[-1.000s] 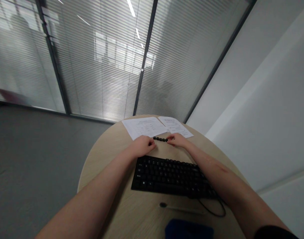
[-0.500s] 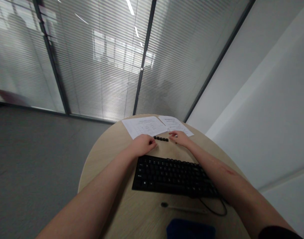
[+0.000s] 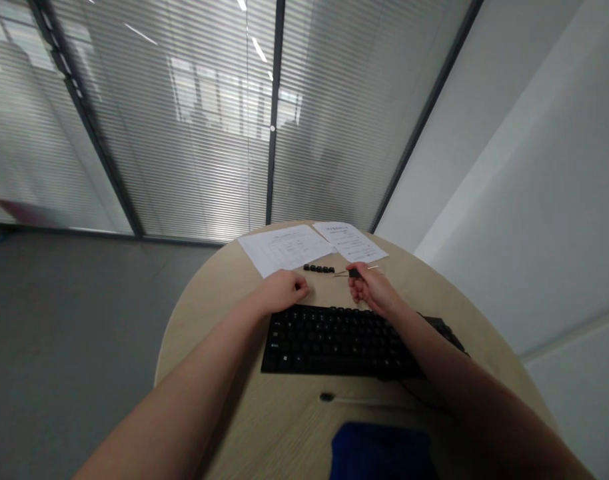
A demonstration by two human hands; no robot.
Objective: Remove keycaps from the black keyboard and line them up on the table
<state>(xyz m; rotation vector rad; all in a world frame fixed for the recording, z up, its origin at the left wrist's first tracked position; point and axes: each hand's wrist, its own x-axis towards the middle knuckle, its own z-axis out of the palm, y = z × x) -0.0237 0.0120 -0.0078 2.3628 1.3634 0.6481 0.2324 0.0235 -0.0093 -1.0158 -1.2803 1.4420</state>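
My left hand [image 3: 284, 291] rests on the table at the top left corner of the black keyboard [image 3: 329, 340], its fingers curled and nothing visible in them. Between the fingers of my right hand [image 3: 372, 288] is a keycap puller [image 3: 354, 273], with a small black grip and thin wire prongs pointing left. The right hand is just above the keyboard's back edge. A short row of black keycaps [image 3: 319, 269] lies on the table between my two hands, touched by neither.
Two printed sheets, a left one [image 3: 284, 248] and a right one [image 3: 349, 241], lie at the far side of the round wooden table [image 3: 204, 320]. Nearer me are a thin white-handled brush [image 3: 354, 401] and a blue cloth-like item [image 3: 379, 453]. A wall stands on the right.
My right hand has turned and come nearer the keyboard, and the keycap puller now shows in its fingers. My left hand stays nearly where it was. The view has shifted slightly.
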